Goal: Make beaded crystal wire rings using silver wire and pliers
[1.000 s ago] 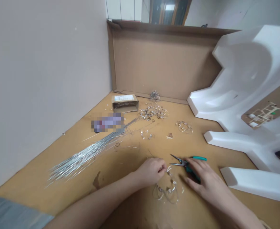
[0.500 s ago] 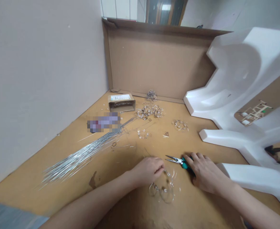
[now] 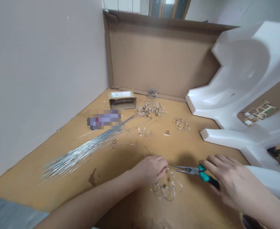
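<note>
My left hand (image 3: 154, 170) is pinched on one end of a beaded wire strand (image 3: 165, 187), whose clear beads and looped wire ends trail over the tabletop below the fingers. Wrapped around the handles of long-nose pliers (image 3: 202, 173) is my right hand (image 3: 228, 178). The pliers have green and black grips, and their slim metal jaws point left, close to the pinched fingertips but apart from them. A small gap seems to show between the jaw tips. My left fingertips hide the exact spot where they hold the strand.
A bundle of straight wires (image 3: 82, 152) lies at left, with a small open cardboard box (image 3: 122, 100) behind. Beaded wire pieces (image 3: 151, 109) are heaped near the cardboard panel (image 3: 159, 57). Another beaded ring (image 3: 181, 123) lies to their right. White foam (image 3: 240, 63) stands along the right.
My right hand has lifted the pliers from the tabletop and shifted right, and the jaws have narrowed. My left hand has moved slightly right, still pinching the strand.
</note>
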Available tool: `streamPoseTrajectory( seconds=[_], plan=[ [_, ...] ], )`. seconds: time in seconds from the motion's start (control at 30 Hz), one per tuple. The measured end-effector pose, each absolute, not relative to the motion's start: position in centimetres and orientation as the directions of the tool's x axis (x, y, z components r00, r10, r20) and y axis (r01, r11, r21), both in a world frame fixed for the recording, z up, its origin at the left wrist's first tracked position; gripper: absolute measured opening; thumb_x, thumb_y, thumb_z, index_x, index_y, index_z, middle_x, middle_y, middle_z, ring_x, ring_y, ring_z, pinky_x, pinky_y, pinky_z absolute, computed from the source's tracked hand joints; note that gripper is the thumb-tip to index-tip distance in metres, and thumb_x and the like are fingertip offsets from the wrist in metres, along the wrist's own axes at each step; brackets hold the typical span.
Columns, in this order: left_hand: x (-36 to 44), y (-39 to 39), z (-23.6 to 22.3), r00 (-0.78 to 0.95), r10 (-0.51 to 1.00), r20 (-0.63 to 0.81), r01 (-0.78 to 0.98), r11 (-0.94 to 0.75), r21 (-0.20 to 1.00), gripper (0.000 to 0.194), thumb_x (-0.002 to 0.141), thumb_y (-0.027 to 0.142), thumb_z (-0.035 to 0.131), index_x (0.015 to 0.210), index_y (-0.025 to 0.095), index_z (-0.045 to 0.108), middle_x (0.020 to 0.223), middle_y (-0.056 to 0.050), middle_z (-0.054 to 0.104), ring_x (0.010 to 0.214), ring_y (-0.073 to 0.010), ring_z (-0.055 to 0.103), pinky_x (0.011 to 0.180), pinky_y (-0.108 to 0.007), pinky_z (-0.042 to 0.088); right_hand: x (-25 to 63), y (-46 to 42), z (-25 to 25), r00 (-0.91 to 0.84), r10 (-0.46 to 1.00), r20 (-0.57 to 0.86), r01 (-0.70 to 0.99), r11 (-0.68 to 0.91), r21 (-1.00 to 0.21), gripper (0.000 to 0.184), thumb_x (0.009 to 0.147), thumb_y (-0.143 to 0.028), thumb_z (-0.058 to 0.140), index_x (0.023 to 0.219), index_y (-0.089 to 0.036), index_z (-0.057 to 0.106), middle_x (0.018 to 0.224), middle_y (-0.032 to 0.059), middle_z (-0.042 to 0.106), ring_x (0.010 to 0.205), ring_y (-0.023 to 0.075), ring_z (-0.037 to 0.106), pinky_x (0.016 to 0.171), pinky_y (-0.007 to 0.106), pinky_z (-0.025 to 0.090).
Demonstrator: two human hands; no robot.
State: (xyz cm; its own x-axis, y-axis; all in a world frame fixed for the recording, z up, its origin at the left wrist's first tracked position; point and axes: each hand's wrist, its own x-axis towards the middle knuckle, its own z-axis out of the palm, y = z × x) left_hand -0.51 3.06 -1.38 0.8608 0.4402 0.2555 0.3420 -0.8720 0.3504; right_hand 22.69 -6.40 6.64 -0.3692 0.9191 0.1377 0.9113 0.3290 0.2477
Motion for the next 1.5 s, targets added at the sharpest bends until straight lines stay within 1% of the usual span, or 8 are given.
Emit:
streamPoseTrajectory(
  seconds=[0.1,0.27,0.47,0.8,0.97,1.17,1.4,1.5],
  plan=[
    [-0.5,2.9,-1.2,0.866,0.421,0.271,0.333,-0.889,0.314,0.014,0.084,0.019,0.036,0.078,0.016,0.048,0.076,0.0,0.056,0.068,-0.0109,0.049,0.062,-0.022,0.035,21.0,-6.6,7.3,-0.373,0.926,0.058,0.891,0.339,0.302,0.014,0.062,-0.012,0.049,0.07,-0.023,0.051,0.066,0.0032,0.049,0.061,0.0194,0.044,0.055,0.03,0.024],
    [-0.5,2.7,-0.8,0.87,0.411,0.274,0.332,-0.897,0.291,0.015,0.085,0.019,0.035,0.078,0.016,0.047,0.076,-0.001,0.054,0.069,-0.0114,0.049,0.062,-0.023,0.036,19.7,-6.5,7.0,-0.374,0.923,0.092,0.877,0.319,0.358,0.01,0.068,-0.013,0.046,0.067,-0.022,0.048,0.063,0.0029,0.047,0.058,0.0188,0.041,0.054,0.03,0.021],
    [-0.6,2.7,-0.6,0.874,0.406,0.267,0.331,-0.899,0.286,0.016,0.086,0.019,0.034,0.078,0.016,0.047,0.076,-0.001,0.055,0.069,-0.0115,0.049,0.062,-0.023,0.036,19.5,-6.6,6.8,-0.364,0.927,0.096,0.882,0.309,0.356,0.01,0.07,-0.012,0.045,0.066,-0.022,0.048,0.062,0.0021,0.047,0.055,0.0172,0.04,0.053,0.03,0.019],
    [-0.6,2.8,-1.0,0.878,0.388,0.278,0.319,-0.911,0.263,0.018,0.087,0.02,0.033,0.079,0.016,0.048,0.077,-0.001,0.055,0.069,-0.0114,0.049,0.062,-0.023,0.037,19.5,-6.8,6.6,-0.333,0.94,0.078,0.897,0.291,0.332,0.015,0.063,-0.008,0.047,0.068,-0.022,0.048,0.06,0.0009,0.048,0.052,0.0161,0.043,0.051,0.029,0.015],
    [-0.5,2.8,-1.5,0.883,0.373,0.286,0.312,-0.92,0.235,0.02,0.088,0.022,0.03,0.08,0.016,0.048,0.077,-0.002,0.054,0.071,-0.0123,0.05,0.062,-0.024,0.037,19.2,-6.8,6.5,-0.322,0.942,0.092,0.893,0.271,0.358,0.015,0.058,-0.01,0.046,0.066,-0.022,0.047,0.059,0.0022,0.048,0.051,0.0168,0.043,0.05,0.028,0.015],
    [-0.5,2.8,-1.9,0.896,0.358,0.264,0.305,-0.927,0.221,0.019,0.088,0.022,0.031,0.08,0.016,0.047,0.078,-0.002,0.054,0.071,-0.0128,0.049,0.062,-0.024,0.037,18.8,-6.7,6.5,-0.327,0.941,0.085,0.884,0.273,0.38,0.013,0.057,-0.013,0.045,0.065,-0.023,0.049,0.056,0.0034,0.049,0.048,0.018,0.045,0.048,0.029,0.015],
    [-0.4,2.8,-1.8,0.908,0.345,0.238,0.292,-0.928,0.23,0.021,0.088,0.022,0.03,0.082,0.016,0.05,0.078,-0.003,0.055,0.072,-0.0134,0.05,0.063,-0.024,0.037,18.4,-7.0,6.7,-0.306,0.951,0.051,0.873,0.259,0.414,0.018,0.052,-0.012,0.048,0.066,-0.022,0.054,0.054,0.004,0.053,0.047,0.0181,0.049,0.047,0.029,0.014],
    [-0.4,2.8,-1.4,0.909,0.35,0.225,0.29,-0.921,0.261,0.024,0.088,0.023,0.03,0.085,0.016,0.052,0.08,-0.003,0.056,0.073,-0.0137,0.051,0.064,-0.024,0.037,18.5,-7.1,6.6,-0.288,0.957,0.023,0.872,0.252,0.419,0.021,0.052,-0.012,0.048,0.068,-0.022,0.056,0.055,0.0046,0.055,0.046,0.0191,0.05,0.046,0.029,0.012]
  ],
)
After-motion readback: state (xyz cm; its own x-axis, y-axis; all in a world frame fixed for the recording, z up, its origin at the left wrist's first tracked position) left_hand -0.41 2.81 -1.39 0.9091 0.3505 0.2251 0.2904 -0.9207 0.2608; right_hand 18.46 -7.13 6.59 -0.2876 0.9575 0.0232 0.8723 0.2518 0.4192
